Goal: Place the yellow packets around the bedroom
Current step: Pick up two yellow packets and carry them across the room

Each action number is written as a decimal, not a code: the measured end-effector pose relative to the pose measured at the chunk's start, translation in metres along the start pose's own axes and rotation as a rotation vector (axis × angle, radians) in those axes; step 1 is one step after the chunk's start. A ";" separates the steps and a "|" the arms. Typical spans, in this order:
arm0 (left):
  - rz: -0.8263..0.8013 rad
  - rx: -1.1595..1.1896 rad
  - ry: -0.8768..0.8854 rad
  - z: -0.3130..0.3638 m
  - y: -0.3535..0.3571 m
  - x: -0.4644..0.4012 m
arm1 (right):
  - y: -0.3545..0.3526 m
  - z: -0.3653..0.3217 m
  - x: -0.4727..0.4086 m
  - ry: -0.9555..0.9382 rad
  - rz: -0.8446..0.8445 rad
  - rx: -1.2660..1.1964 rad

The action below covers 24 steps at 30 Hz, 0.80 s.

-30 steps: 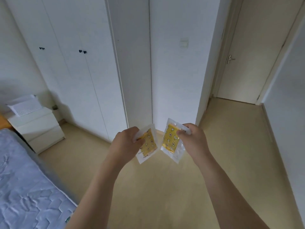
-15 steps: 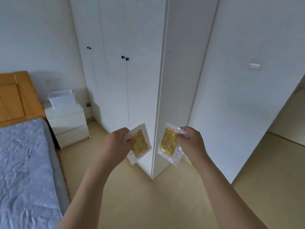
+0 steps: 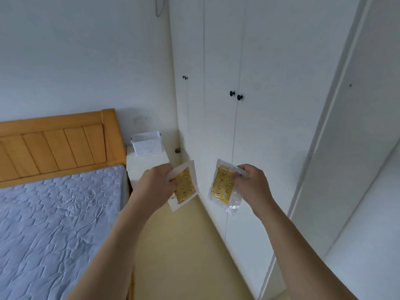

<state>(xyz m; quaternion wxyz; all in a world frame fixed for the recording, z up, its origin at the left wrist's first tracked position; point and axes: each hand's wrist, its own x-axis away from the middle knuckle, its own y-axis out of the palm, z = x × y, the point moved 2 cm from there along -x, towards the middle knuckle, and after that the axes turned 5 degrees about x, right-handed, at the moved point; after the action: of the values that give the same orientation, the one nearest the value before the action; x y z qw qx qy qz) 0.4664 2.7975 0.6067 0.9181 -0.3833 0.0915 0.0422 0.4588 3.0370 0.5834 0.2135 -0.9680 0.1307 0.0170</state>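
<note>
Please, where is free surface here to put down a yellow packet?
The mattress is bare below the headboard. The nightstand top has room in front of the white basket. The floor strip between bed and wardrobe is narrow.

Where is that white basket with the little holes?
In the head view, the white basket sits left of centre on the white nightstand, between the wooden headboard and the wardrobe.

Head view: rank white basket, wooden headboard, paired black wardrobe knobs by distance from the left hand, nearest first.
From the left hand:
1. White basket, on the nightstand just beyond the hand.
2. Paired black wardrobe knobs, up and to the right.
3. Wooden headboard, off to the left; its near post sits closer, so 2 and 3 are a close call.
</note>
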 end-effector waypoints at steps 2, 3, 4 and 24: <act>0.047 -0.019 -0.030 -0.014 -0.009 -0.036 | 0.023 -0.016 -0.043 -0.029 -0.034 0.003; 0.061 -0.026 -0.051 -0.024 -0.014 -0.052 | 0.036 -0.022 -0.062 -0.041 -0.057 0.013; 0.071 -0.031 -0.073 -0.035 -0.017 -0.067 | 0.050 -0.027 -0.081 -0.052 -0.080 0.018; 0.142 -0.048 -0.144 -0.252 -0.099 -0.473 | 0.373 -0.136 -0.457 -0.150 -0.260 0.102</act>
<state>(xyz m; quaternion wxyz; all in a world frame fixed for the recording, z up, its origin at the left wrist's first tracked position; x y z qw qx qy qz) -0.0170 2.5449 0.5967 0.9076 -0.3935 0.0512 0.1368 -0.0820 2.7664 0.5947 0.2718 -0.9607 -0.0113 0.0547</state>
